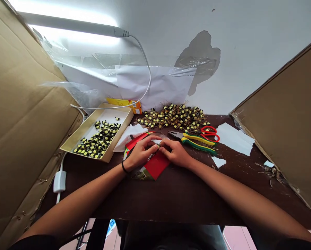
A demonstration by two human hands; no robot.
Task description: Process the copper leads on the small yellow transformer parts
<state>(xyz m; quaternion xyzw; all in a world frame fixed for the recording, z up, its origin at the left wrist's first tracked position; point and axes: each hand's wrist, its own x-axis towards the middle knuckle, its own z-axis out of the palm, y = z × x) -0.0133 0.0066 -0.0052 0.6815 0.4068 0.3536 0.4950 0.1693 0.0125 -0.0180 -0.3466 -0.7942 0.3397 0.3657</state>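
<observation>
My left hand (144,150) and my right hand (176,151) meet over a red printed sheet (158,166) in the middle of the table. Between their fingertips they pinch a small yellow-and-black coil (158,146), mostly covered by the fingers. A shallow box (109,155) to the left holds many such coils, yellow-taped with black ends. Behind my hands lies a heap of similar coils (178,117) with thin copper-coloured wires sticking out. Right of my right hand are pliers (198,141) with green and yellow handles and red-handled scissors (209,134).
Cardboard walls stand at the left (20,104) and right (282,114). A lit tube lamp (72,26) hangs on the wall, its white cable (148,66) looping down. Torn white paper (234,138) and wire scraps (273,172) lie at the right. A white inline switch (59,181) is at the left.
</observation>
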